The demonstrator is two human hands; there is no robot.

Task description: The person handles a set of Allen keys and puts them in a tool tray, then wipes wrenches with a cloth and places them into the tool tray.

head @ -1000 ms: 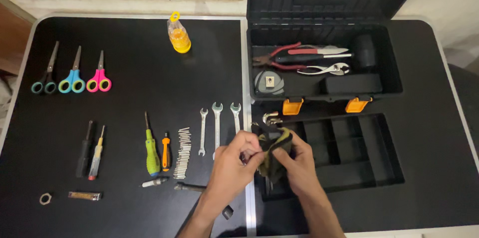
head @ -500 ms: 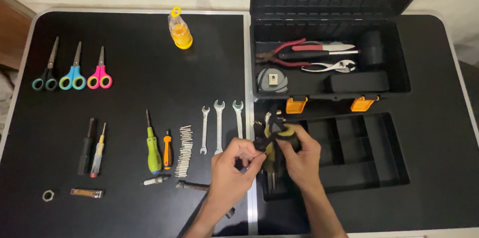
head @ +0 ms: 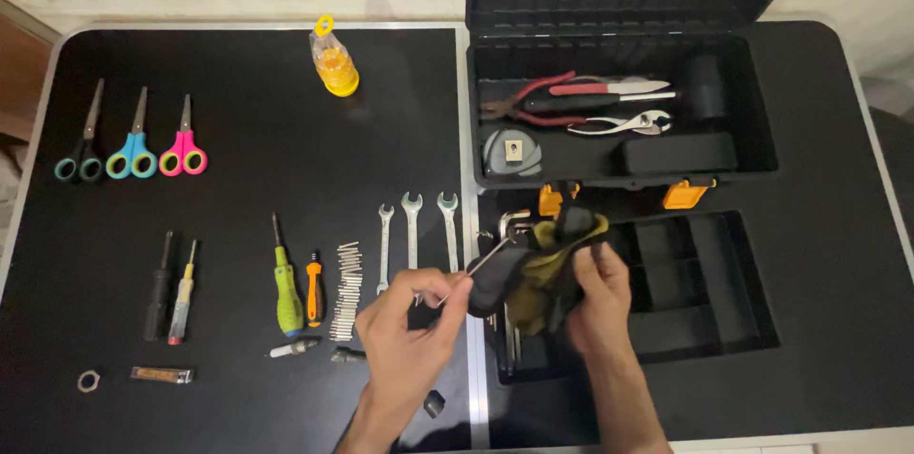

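Seen from above: two bare hands over a black table (head: 238,178). Left hand (head: 409,321) pinched shut on a thin metal hex key (head: 468,275), long axis slanting up and to the right, toward the other hand. Right hand (head: 598,297) closed around a dark and olive fabric pouch (head: 533,273), with more bent hex keys (head: 514,221) poking out of its top. Key tip just touching the pouch's left edge, between both hands, nearer the left. Beyond the right hand, an open black toolbox (head: 762,130) with pliers (head: 533,104) inside; beneath it, a black divided tray (head: 705,283). Left of the left hand, three wrenches (head: 411,235), a row of bits (head: 348,287), and a green screwdriver (head: 288,287). Far left, three scissors (head: 133,149). Pale wall behind.
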